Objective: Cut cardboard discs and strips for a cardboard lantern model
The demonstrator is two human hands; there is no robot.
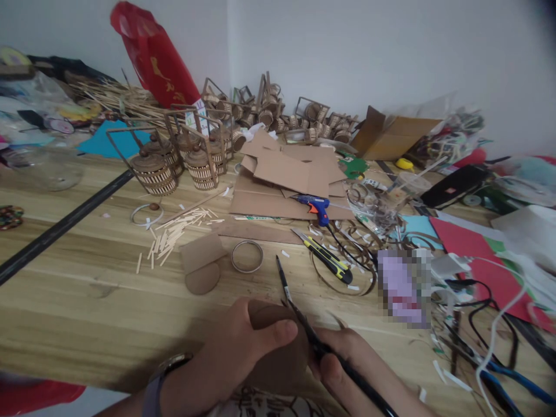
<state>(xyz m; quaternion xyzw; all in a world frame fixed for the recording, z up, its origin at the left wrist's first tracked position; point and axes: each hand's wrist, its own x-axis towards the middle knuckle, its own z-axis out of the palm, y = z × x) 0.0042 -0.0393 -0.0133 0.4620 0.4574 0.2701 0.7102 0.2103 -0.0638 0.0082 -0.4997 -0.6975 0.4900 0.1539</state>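
Note:
Near the table's front edge, my left hand (247, 336) grips a piece of brown cardboard (278, 359), thumb lying on top of it. A pair of black scissors (317, 341) is in my right hand (347, 359), its blades against the cardboard's right edge. Just beyond the blade tips lies a black pen (282, 275). A ring (247, 256), a round cardboard disc (202, 278) and a cardboard offcut (202, 253) rest beyond my left hand. The cardboard's lower part is dim against my clothing.
A yellow-black utility knife (330, 260) and a blue glue gun (317, 207) lie ahead, near stacked cardboard sheets (299, 168). Short sticks (178, 231) are scattered at left, before small lidded baskets (154, 172). Cables and blue-handled pliers (499, 376) lie at right.

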